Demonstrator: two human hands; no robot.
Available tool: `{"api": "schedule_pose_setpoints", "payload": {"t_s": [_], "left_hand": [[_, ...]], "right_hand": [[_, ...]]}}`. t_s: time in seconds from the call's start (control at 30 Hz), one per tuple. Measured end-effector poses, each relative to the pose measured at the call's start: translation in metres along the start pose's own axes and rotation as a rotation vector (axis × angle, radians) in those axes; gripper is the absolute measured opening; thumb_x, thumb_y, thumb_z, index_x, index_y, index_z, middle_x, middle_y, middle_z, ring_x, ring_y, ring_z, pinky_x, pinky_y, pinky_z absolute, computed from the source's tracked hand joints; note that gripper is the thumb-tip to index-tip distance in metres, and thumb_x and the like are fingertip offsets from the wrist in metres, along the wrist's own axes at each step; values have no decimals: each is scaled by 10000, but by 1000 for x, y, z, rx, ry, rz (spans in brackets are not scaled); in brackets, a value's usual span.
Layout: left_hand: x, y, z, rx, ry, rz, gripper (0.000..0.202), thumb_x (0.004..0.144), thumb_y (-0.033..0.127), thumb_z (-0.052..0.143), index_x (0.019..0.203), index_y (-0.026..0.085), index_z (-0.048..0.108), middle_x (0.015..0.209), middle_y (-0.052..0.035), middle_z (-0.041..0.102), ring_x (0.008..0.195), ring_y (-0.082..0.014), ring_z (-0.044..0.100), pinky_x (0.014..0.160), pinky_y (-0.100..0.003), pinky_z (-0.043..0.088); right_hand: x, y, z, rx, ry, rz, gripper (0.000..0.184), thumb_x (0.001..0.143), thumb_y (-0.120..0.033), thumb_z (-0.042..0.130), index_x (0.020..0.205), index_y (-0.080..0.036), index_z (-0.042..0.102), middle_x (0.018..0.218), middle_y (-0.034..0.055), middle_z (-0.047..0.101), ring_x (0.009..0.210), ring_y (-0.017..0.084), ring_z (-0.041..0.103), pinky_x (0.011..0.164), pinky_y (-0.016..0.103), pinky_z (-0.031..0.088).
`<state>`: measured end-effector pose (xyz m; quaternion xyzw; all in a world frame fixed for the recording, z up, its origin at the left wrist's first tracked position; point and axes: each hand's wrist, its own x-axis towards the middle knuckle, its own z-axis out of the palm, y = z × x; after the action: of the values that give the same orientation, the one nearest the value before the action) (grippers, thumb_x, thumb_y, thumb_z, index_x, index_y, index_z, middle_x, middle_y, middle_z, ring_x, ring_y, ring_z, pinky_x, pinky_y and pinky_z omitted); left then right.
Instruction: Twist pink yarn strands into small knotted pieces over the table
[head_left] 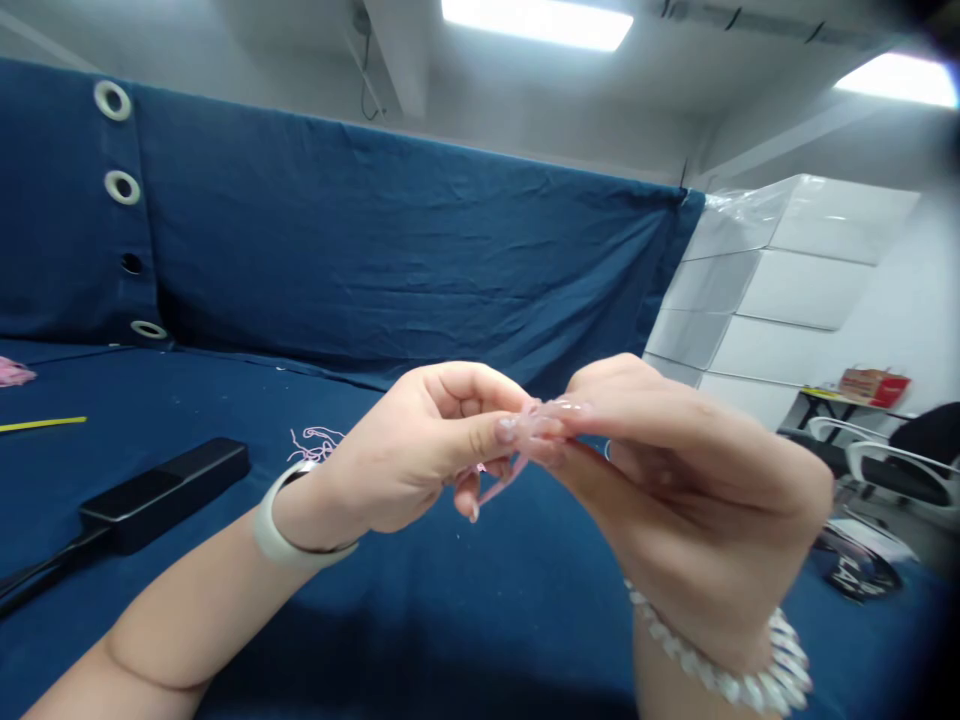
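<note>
My left hand (409, 455) and my right hand (675, 480) meet in front of me above a blue cloth-covered table (465, 610). Both are closed in a pinch on a small piece of pink thread (525, 440); a loop of it hangs down between the fingers. My left wrist wears a white band (281, 535). A beaded bracelet (720, 670) circles my right wrist. The fingertips of both hands touch at the pink piece.
A black rectangular device (165, 490) with a cable lies at the left. Loose pink thread (315, 442) lies on the cloth behind my left hand. A yellow stick (41, 424) and a pink scrap (11, 373) lie far left. A blue curtain (375, 240) backs the table. White boxes (780, 280) and chairs (892, 460) stand right.
</note>
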<state>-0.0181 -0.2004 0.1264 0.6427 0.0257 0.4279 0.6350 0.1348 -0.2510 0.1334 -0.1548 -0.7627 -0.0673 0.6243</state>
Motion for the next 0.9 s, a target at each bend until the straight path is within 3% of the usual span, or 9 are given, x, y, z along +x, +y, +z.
{"api": "schedule_pose_setpoints", "payload": {"t_s": [0.33,0.63,0.77,0.9], "left_hand": [[-4,2,0,-70,-69,73,228,738,197,705,840,191,501,582,49,650,405,-59,557,329,-92,453],[-8,3,-4,-40,-181,119,355,682,234,754,907,216,480,616,64,652,442,-78,591,364,-105,472],[-8,6,-3,-37,-136,106,390,685,228,752,928,217,448,606,74,632,413,-88,581,330,-124,468],[-5,7,-1,-5,-33,84,356,724,223,721,935,218,434,586,74,628,410,-83,570,318,-115,454]], "right_hand": [[-2,-7,9,231,84,159,350,661,2,725,908,-244,687,727,-9,661,715,164,596,604,317,520],[0,-15,11,204,-83,337,301,678,-197,762,943,-258,634,861,14,618,785,178,593,685,339,537],[0,-16,9,105,-124,357,149,751,-223,698,886,-235,637,850,20,597,772,166,586,669,316,524],[-2,-14,10,17,-103,284,62,800,-181,634,840,-214,669,839,31,581,712,138,573,564,259,486]]}}
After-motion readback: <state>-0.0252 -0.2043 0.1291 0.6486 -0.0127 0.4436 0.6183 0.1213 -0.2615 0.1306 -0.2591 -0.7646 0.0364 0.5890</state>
